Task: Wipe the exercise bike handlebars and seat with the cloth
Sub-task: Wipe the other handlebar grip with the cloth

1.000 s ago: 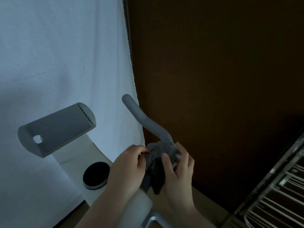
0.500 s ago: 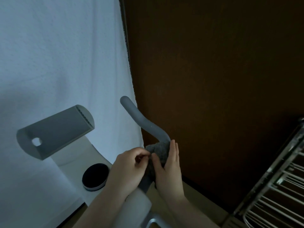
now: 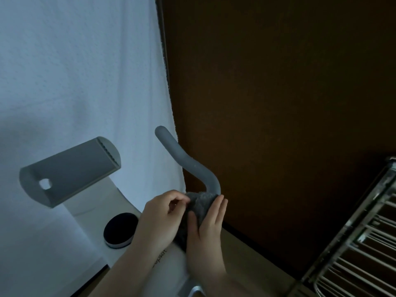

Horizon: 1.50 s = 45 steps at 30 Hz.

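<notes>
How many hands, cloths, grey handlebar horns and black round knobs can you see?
hands: 2 (left hand, right hand)
cloth: 1
grey handlebar horn: 1
black round knob: 1
Total: 5

both hands [image 3: 162, 219] seemingly gripping (fingers [image 3: 217, 211] curled)

Grey curved handlebar [image 3: 188, 162], free end pointing toward 11 o'clock, lower bend wrapped in dark grey fuzzy cloth [image 3: 198, 207], cloth bunched around bar, tail hanging toward 7 o'clock
</notes>
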Each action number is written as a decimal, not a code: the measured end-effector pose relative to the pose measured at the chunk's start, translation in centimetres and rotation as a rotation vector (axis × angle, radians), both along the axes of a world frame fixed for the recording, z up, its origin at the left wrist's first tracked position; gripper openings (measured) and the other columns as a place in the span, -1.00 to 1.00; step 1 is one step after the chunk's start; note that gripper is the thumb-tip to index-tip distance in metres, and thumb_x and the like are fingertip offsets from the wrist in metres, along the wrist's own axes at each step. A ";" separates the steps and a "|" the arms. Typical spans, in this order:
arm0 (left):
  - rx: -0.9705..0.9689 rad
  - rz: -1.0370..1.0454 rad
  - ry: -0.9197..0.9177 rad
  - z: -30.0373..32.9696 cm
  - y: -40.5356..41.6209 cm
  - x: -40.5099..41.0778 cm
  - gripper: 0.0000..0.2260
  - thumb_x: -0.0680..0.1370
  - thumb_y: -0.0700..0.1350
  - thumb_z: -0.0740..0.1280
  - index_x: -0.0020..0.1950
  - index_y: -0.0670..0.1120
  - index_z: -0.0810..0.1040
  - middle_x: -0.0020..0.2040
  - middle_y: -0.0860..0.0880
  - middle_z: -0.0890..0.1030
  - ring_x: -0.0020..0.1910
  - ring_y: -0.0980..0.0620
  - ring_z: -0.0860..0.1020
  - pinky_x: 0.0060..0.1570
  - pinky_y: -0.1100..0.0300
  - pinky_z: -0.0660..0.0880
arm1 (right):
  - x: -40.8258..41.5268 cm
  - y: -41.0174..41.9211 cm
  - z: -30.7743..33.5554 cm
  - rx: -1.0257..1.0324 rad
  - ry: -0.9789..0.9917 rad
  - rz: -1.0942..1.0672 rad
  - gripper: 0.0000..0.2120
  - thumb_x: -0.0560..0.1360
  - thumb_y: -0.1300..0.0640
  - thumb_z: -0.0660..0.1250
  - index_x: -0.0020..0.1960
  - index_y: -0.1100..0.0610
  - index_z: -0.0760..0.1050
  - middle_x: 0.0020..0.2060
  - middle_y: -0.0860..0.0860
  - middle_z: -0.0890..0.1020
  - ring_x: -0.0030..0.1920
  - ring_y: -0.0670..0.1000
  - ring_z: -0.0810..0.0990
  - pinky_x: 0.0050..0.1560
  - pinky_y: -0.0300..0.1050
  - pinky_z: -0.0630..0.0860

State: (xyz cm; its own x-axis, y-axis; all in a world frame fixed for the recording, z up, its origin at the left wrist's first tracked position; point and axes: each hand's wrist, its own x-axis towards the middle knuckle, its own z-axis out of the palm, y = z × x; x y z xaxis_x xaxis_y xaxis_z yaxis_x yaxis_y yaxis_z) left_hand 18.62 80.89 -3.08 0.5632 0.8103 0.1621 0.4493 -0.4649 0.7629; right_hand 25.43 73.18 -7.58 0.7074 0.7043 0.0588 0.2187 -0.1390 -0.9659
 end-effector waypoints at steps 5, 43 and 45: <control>-0.018 0.014 -0.026 0.0 0.0 -0.1 -0.88 0.57 -0.07 0.28 -0.04 0.07 0.62 -0.10 0.20 0.64 -0.09 0.23 0.60 -0.02 0.25 0.55 | 1.6 0.8 0.0 -0.032 -0.044 0.004 -0.27 0.63 0.01 0.14 0.54 -0.01 -0.34 0.53 -0.09 -0.30 0.54 0.02 -0.24 0.51 0.08 0.12; 0.025 -0.019 0.080 0.0 -0.8 -0.2 -0.90 0.54 -0.05 0.30 -0.06 0.11 0.60 -0.15 0.21 0.62 -0.15 0.26 0.57 -0.07 0.21 0.55 | 6.2 1.5 1.3 -0.046 0.138 0.056 -0.38 0.61 0.08 0.20 0.56 0.02 -0.05 0.49 0.05 0.16 0.43 0.07 0.27 0.20 -0.23 0.32; 0.024 -0.022 0.083 0.0 -0.7 -0.2 -0.90 0.55 -0.05 0.30 -0.06 0.11 0.60 -0.15 0.20 0.62 -0.15 0.26 0.57 -0.06 0.23 0.54 | 5.9 1.3 1.5 -0.038 0.143 0.047 -0.38 0.62 0.09 0.19 0.56 0.03 -0.07 0.50 0.06 0.12 0.42 0.09 0.27 0.18 -0.22 0.32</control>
